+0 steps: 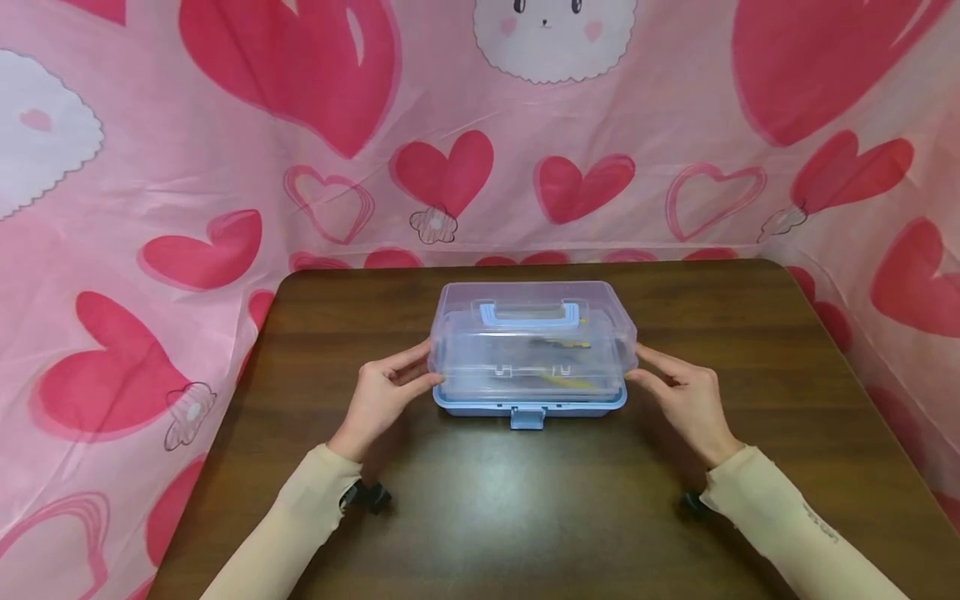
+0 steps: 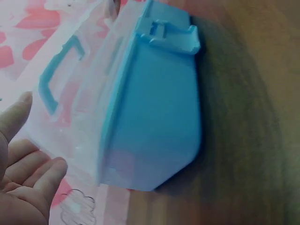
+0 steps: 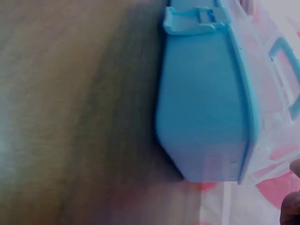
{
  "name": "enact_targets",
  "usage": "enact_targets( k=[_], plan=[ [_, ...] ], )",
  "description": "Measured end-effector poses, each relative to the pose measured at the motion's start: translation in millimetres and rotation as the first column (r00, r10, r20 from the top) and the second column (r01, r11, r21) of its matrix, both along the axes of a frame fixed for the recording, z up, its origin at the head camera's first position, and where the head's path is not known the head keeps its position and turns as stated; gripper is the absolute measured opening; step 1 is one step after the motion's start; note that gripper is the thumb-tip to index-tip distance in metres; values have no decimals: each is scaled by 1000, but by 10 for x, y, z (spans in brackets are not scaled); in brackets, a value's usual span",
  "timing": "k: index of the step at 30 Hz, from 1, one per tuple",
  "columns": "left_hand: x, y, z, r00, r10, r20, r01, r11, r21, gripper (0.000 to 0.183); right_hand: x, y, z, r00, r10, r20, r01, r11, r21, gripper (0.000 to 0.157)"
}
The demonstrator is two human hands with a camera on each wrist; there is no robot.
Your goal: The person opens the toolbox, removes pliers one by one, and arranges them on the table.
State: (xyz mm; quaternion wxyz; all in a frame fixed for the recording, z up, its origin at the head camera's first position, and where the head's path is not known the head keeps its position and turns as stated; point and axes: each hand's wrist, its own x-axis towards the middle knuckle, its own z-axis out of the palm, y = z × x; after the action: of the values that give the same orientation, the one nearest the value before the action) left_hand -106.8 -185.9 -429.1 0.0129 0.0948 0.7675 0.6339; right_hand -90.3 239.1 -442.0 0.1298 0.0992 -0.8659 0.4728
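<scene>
A storage box with a see-through lid [image 1: 465, 350] and light blue base [image 1: 480, 410] sits before me. The lid's front edge stands raised above the base, and its blue handle [image 1: 529, 315] lies on top. The front latch [image 1: 528, 418] is flipped outward. Yellow and dark items show blurrily through the plastic. My left hand [image 1: 382, 400] is at the lid's left end, thumb toward the front corner, fingers extended and spread in the left wrist view. Mirroring it, my right hand [image 1: 686, 404] has its extended fingertips at the right end; the right wrist view shows only a fingertip or two.
The box stands on a brown wooden table [image 1: 510, 517], back from its near side. A pink cloth [image 1: 517, 125] with hearts hangs behind the table and along both sides. Dark wrist straps sit under both sleeves.
</scene>
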Motion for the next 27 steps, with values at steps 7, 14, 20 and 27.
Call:
enact_targets(
  k=[7,14,20,27],
  plan=[
    [-50,-32,165,999,8,-33,-10,998,-61,53,-67,-42,115,997,-70,-39,69,997,-30,43],
    [-160,-20,308,997,74,-35,-78,991,-109,43,-166,-120,275,988,-152,21,153,984,-94,35],
    [-334,18,413,990,120,-70,-128,982,-137,40,-335,-172,350,977,-210,19,210,963,-171,29],
    [-558,63,505,982,176,-65,-182,979,-95,42,-512,-231,439,973,-229,7,224,944,-242,30]
  ],
)
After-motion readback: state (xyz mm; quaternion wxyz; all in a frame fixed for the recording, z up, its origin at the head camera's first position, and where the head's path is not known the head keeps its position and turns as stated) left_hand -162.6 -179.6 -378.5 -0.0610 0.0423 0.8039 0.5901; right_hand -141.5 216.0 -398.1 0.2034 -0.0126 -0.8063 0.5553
